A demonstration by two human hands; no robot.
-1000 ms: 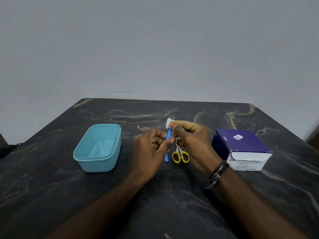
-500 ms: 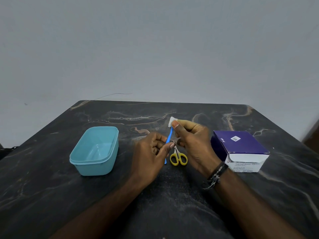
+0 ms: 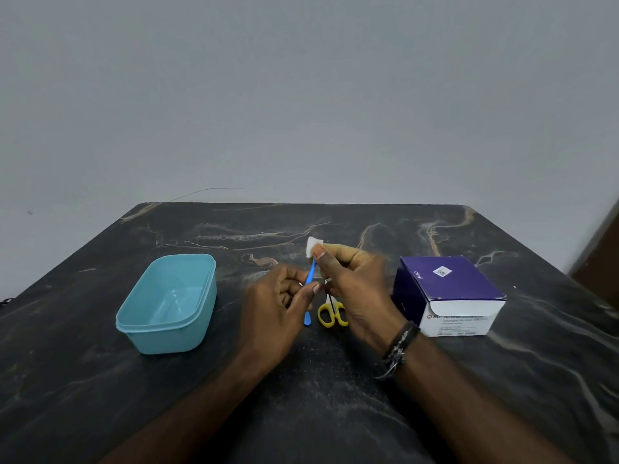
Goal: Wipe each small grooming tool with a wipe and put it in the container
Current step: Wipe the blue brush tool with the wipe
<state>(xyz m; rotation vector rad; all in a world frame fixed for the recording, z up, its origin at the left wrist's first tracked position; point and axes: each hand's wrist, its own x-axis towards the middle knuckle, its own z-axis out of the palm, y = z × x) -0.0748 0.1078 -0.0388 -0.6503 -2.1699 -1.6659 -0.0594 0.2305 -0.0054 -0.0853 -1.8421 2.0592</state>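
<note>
left hand fingers pinching blue tool, right hand pinching wipe, container apart left

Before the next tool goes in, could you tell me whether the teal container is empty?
Empty: the teal container shows only its bare floor inside.

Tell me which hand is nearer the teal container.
Left. The left hand holds the blue tool just right of the teal container; the right hand, pinching the wipe, sits farther right.
</note>
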